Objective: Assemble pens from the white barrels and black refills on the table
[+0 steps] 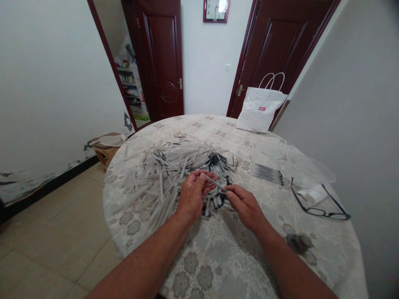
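Between my two hands runs a thin, pale, see-through tube (216, 182), slanting down to the right. My left hand (195, 192) pinches its upper end between thumb and fingers. At the lower end, the fingertips of my right hand (245, 203) are closed on it. Below and beyond both hands spreads a big loose pile of whitish tubes (168, 182). Mixed in by my left hand are thin black sticks (216, 160) and short dark-tipped pieces. A neat row of dark-ended tubes (268, 173) lies to the right of the pile.
Black-framed glasses (326, 213) rest at the right beside a crumpled white wrapper (313, 194) and clear plastic (311, 168). A small dark object (299, 243) sits near my right forearm. A white paper bag (261, 110) stands at the round table's (199, 276) far edge.
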Tool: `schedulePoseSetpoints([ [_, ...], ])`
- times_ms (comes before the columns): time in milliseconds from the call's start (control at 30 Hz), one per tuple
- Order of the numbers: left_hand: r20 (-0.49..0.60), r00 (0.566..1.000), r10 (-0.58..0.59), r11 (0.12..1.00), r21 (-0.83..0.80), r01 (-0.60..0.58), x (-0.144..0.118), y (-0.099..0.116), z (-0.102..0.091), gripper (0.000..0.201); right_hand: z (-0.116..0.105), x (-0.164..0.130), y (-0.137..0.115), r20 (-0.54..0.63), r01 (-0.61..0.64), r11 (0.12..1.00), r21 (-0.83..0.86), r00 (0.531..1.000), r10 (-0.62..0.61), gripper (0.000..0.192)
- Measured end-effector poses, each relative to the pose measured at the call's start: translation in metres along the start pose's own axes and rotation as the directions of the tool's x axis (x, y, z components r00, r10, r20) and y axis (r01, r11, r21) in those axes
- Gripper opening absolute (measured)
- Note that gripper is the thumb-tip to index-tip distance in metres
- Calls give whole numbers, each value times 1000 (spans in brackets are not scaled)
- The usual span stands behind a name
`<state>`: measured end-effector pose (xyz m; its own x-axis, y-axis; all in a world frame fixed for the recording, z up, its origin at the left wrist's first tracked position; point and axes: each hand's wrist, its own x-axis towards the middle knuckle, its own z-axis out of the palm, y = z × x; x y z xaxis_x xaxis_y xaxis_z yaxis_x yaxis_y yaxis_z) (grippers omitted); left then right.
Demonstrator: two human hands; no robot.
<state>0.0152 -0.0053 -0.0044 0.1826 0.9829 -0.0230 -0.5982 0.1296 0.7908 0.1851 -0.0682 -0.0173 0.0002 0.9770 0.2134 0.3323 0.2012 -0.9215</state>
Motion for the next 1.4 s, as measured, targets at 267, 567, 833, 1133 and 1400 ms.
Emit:
schedulePoseSetpoints([
  [267,52,998,22,989,144,-29,0,-3,-1,33,-10,7,9,173,-256,923,288,962,213,36],
  [567,227,974,13,850,510,-130,-1,-5,-4,31,-20,8,-17,66,249,727,-639,960,-271,15],
  [833,219,969,113,742,630,-229,-5,-4,-8,27,-105,31,-13,-139,-175,170,-970,969,203,27],
  [1133,226,957,180,682,673,-287,-10,3,-6,18,-127,54,30,-225,-245,14,-969,908,354,31],
  [1400,271,936,226,609,711,-352,-9,0,-9,19,-131,65,39,-212,-224,-11,-975,904,372,34],
])
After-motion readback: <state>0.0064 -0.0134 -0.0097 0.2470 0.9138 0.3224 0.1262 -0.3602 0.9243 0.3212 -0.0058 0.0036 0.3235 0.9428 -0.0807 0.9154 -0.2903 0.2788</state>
